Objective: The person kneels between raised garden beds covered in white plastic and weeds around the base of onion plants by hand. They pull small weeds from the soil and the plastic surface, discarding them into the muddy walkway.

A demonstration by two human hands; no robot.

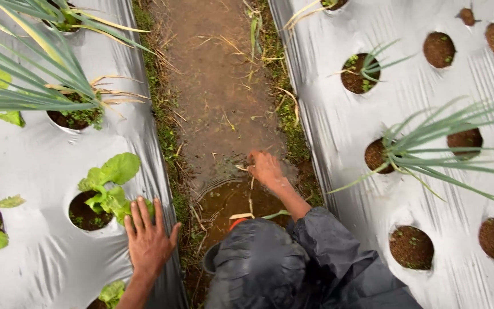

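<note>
My left hand point(147, 240) lies flat with fingers spread on the silver plastic mulch point(35, 166), right beside a young lettuce plant point(108, 186) growing from a round soil hole. My right hand point(264, 167) reaches down into the muddy furrow point(218, 86) between the beds, fingers closed around thin dry straw and weeds at the edge of a brown puddle point(230, 197). A dark rain-jacket sleeve point(338, 240) covers my right arm.
Silver mulch covers both raised beds point(441, 189), punched with round soil holes point(411, 247). Green onion plants point(424, 146) and lettuces grow from some. A dark bucket rim point(211, 258) shows by my knee. Grass lines the furrow edges.
</note>
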